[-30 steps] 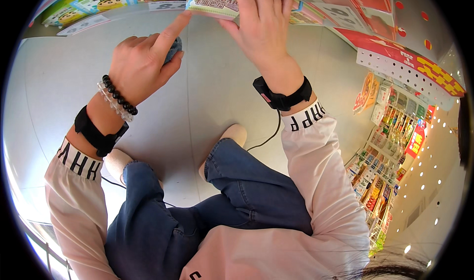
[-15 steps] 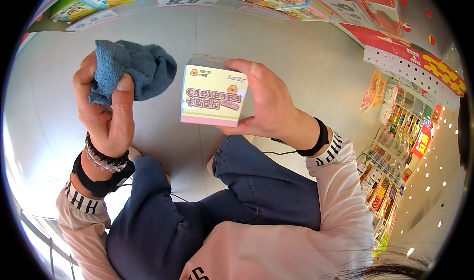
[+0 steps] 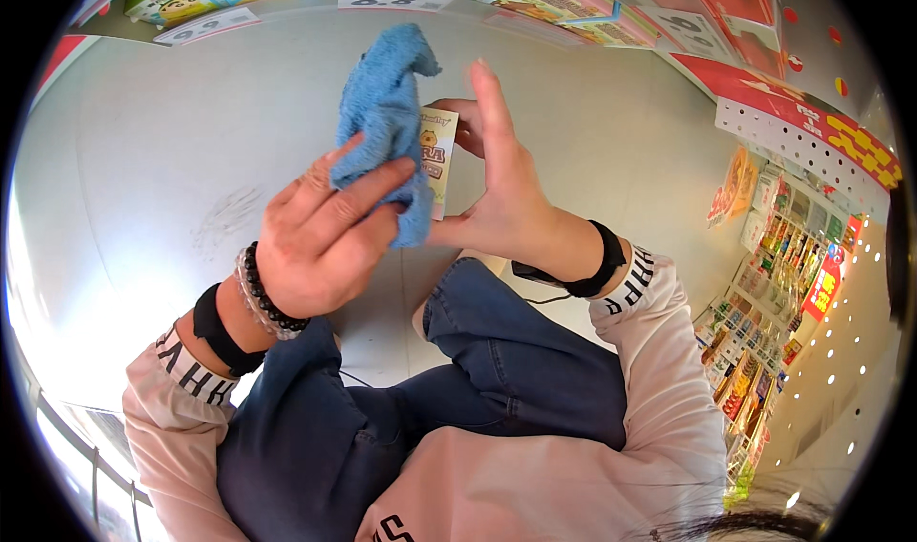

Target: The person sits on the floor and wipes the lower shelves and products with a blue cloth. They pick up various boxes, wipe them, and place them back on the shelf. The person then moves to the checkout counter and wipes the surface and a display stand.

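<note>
right grip (image 3: 506, 184) clasps yellow box (image 3: 439, 155) left of its palm, partly behind blue cloth (image 3: 382, 93) clutched in left grip (image 3: 325, 236).

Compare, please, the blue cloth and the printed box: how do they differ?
The cloth is blue, fluffy and crumpled; the box is cream-coloured and straight-edged. The left hand holds the cloth; the right hand holds the box. The cloth partly hides the box. Both are held up.
</note>
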A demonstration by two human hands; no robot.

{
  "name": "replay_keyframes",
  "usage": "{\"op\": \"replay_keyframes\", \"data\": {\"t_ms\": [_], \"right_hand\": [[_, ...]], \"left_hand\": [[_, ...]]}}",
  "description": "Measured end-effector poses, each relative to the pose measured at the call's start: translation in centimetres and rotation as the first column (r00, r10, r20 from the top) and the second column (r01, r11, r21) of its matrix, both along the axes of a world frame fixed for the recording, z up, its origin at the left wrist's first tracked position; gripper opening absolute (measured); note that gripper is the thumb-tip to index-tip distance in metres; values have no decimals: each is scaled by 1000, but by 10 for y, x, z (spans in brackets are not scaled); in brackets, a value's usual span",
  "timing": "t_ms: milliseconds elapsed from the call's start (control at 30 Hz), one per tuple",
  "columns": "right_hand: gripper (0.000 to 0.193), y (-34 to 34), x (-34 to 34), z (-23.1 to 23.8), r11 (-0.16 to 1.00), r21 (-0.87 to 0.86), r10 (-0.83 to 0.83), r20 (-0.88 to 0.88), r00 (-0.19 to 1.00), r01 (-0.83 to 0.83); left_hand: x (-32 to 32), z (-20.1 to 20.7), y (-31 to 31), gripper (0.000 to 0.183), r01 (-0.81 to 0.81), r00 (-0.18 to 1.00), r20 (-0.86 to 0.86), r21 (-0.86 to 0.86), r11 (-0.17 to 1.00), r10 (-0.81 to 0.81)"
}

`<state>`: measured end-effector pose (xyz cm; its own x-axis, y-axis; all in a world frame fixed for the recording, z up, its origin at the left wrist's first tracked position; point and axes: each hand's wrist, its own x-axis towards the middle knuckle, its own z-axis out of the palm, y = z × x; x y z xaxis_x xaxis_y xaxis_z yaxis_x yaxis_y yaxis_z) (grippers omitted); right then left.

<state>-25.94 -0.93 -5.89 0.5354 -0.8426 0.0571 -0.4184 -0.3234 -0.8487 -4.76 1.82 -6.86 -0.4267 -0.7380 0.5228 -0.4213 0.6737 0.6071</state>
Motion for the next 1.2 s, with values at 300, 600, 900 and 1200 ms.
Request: {"op": "replay_keyframes", "data": {"t_ms": [300, 600, 900, 1200], "right_hand": [[118, -5, -8, 27, 996, -76, 63, 384, 921, -36], [88, -12, -20, 52, 980, -185, 64, -79, 995, -77], [88, -42, -54, 48, 632, -769, -125, -224, 967, -96], [82, -60, -63, 34, 541, -830, -112, -234, 966, -139]], "left_hand": [[11, -29, -2, 31, 437, 565, -400, 887, 149, 722], [16, -5, -19, 55, 397, 648, -320, 916, 51, 692], [8, 4, -45, 36, -199, 950, -48, 672, 713, 310], [2, 15, -94, 66, -375, 892, 308, 95, 922, 330]]}}
